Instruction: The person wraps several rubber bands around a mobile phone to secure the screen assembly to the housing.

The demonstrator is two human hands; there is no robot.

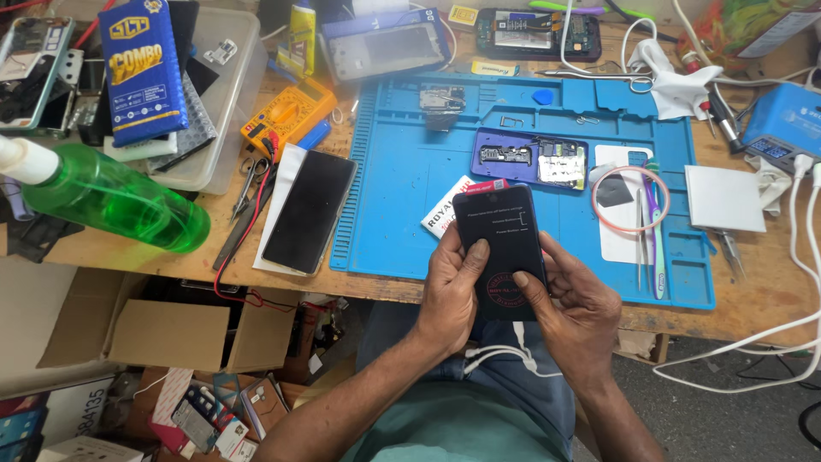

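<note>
Head view. A black phone [499,252] is held upright in both hands, just over the near edge of the blue work mat [402,188], its screen facing up toward the camera. The left hand [451,287] wraps the phone's left edge, fingers behind, thumb [475,257] laid flat on the glass near the middle. The right hand [575,299] cups the right edge and lower corner, thumb [528,287] pressed on the lower part of the screen. Both hands are closed around the phone; it sits between the palms, top end free and tilted away from the body. A white cable [500,355] hangs below the phone over the lap.

On the mat beyond the phone: an opened purple phone body [530,160] with its board showing, a loose circuit part [442,101], and a white card [446,204] touching the phone's upper left corner. Right of the hands lie a pink ring [629,198], tweezers [638,239] and a toothbrush [657,231]. Left of the mat, a second dark phone [310,210] lies flat on white paper, with a yellow multimeter [286,115] behind it and a green spray bottle [111,197] further left.
</note>
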